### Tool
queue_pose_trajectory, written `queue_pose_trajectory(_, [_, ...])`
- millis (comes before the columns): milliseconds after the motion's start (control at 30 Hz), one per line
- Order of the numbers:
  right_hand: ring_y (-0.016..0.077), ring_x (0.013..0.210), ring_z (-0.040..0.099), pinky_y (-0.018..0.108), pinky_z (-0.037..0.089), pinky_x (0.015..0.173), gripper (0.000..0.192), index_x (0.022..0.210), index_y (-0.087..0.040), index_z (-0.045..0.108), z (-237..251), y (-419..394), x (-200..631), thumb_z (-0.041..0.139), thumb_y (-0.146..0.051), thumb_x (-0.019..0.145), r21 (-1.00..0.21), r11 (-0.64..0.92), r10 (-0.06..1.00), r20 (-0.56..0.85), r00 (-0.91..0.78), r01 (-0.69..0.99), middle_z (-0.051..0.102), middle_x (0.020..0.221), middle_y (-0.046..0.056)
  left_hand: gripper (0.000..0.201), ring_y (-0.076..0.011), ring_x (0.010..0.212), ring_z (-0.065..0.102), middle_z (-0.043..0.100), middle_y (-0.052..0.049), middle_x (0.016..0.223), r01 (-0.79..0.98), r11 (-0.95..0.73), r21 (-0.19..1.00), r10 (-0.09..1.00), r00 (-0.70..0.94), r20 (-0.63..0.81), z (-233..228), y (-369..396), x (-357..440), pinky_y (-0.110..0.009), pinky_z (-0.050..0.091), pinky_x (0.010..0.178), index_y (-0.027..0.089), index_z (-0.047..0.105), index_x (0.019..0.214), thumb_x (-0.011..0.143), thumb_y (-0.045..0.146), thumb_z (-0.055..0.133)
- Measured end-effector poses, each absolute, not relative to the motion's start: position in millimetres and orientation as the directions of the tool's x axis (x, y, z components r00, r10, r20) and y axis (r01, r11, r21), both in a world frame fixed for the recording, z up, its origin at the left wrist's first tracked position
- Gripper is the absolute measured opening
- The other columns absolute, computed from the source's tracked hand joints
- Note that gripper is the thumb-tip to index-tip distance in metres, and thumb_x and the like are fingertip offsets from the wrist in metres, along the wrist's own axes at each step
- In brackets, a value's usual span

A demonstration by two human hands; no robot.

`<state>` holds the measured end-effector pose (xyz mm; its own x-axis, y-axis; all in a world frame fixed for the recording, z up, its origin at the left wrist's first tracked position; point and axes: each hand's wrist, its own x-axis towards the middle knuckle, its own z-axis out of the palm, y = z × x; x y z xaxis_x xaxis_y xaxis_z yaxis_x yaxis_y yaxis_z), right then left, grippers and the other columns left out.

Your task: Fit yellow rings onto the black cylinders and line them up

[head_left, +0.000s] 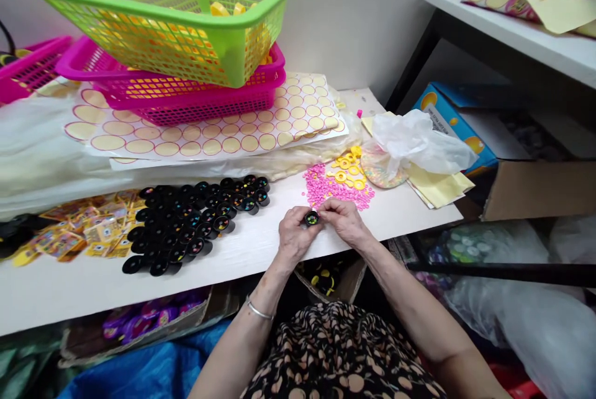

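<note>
My left hand [297,236] is closed around a small round black cup [311,218], tilted so its opening faces me, with coloured bits inside. The fingertips of my right hand [345,220] are pinched together at the cup's right rim; whatever they hold, if anything, is too small to make out. Just beyond my hands lies a spread of small pink beads [333,190]. Yellow plastic rings [349,169] are heaped behind and partly on the beads. To the left, several black cups [186,219] stand packed together, many with coloured bits in them.
Small picture cards [88,225] lie left of the cups. Behind are sheets of round stickers [209,138] under a pink basket [186,98] and a green basket [233,39] of yellow parts. At right are a clear plastic bag [414,138] and an open cardboard box [535,191].
</note>
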<state>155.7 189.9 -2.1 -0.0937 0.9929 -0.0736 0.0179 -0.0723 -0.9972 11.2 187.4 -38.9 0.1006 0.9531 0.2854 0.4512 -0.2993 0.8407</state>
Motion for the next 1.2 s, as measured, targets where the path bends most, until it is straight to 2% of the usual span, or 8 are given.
queue_pose_trajectory(567, [0.0102,0.058,0.048,0.023,0.038,0.057,0.014,0.066,-0.015,0.059,-9,195,148,0.065,-0.026,0.06,-0.964,-0.241,0.968,-0.231,-0.1,-0.11,0.055,0.061,-0.002,0.022,-0.0155,0.075,0.055,0.062,-0.001,0.077,0.473,-0.297,0.829,0.954,0.105,0.282,-37,186,11,-0.028,0.044,0.068,0.02,0.063,0.082,0.063,0.025,0.072])
queue_pose_trajectory(633, [0.0105,0.06,0.047,0.024,0.038,0.059,0.011,0.067,-0.015,0.058,-8,193,151,0.062,-0.025,0.063,-0.983,-0.18,0.98,-0.178,-0.09,-0.019,0.054,0.062,-0.002,0.021,-0.0156,0.075,0.055,0.062,-0.001,0.077,0.466,-0.301,0.832,0.952,0.103,0.287,-37,186,11,-0.028,0.044,0.068,0.02,0.063,0.082,0.063,0.025,0.072])
queue_pose_trajectory(733, [0.0114,0.062,0.046,0.024,0.036,0.059,0.008,0.067,-0.016,0.057,-5,184,158,0.055,-0.023,0.069,-0.969,-0.074,0.993,-0.094,-0.073,0.235,0.052,0.063,-0.002,0.023,-0.0158,0.075,0.055,0.062,-0.001,0.077,0.461,-0.292,0.838,0.955,0.09,0.283,-38,187,11,-0.029,0.045,0.068,0.02,0.063,0.082,0.062,0.023,0.072])
queue_pose_trajectory(867, [0.0129,0.065,0.048,0.025,0.036,0.062,0.011,0.063,-0.017,0.055,-4,171,167,0.048,-0.017,0.071,-0.807,0.019,0.988,-0.075,-0.135,0.591,0.053,0.066,0.0,0.026,-0.0163,0.077,0.056,0.062,-0.002,0.08,0.45,-0.277,0.849,0.959,0.079,0.271,-40,187,10,-0.029,0.045,0.069,0.019,0.063,0.084,0.059,0.021,0.073])
queue_pose_trajectory(933, [0.0133,0.066,0.049,0.025,0.035,0.062,0.015,0.063,-0.018,0.057,-7,167,169,0.046,-0.015,0.072,-0.707,0.042,0.985,-0.088,-0.148,0.706,0.054,0.068,0.001,0.024,-0.0164,0.078,0.056,0.063,-0.002,0.081,0.434,-0.284,0.855,0.958,0.083,0.276,-40,187,10,-0.029,0.045,0.07,0.019,0.063,0.083,0.06,0.02,0.072])
queue_pose_trajectory(1033, [0.0141,0.067,0.052,0.025,0.036,0.063,0.017,0.065,-0.018,0.061,-14,165,170,0.046,-0.016,0.074,-0.655,0.019,0.995,-0.062,-0.079,0.755,0.058,0.07,0.002,0.023,-0.0163,0.078,0.056,0.062,-0.002,0.081,0.427,-0.29,0.857,0.956,0.085,0.281,-39,186,10,-0.029,0.045,0.071,0.018,0.063,0.083,0.061,0.019,0.071])
queue_pose_trajectory(1200, [0.0154,0.068,0.053,0.026,0.039,0.065,0.016,0.068,-0.018,0.061,-20,165,173,0.047,-0.019,0.076,-0.781,0.013,1.0,0.016,-0.002,0.625,0.058,0.069,0.002,0.023,-0.0168,0.079,0.056,0.063,-0.002,0.081,0.44,-0.279,0.854,0.959,0.087,0.268,-37,186,11,-0.029,0.045,0.072,0.018,0.063,0.082,0.06,0.02,0.071])
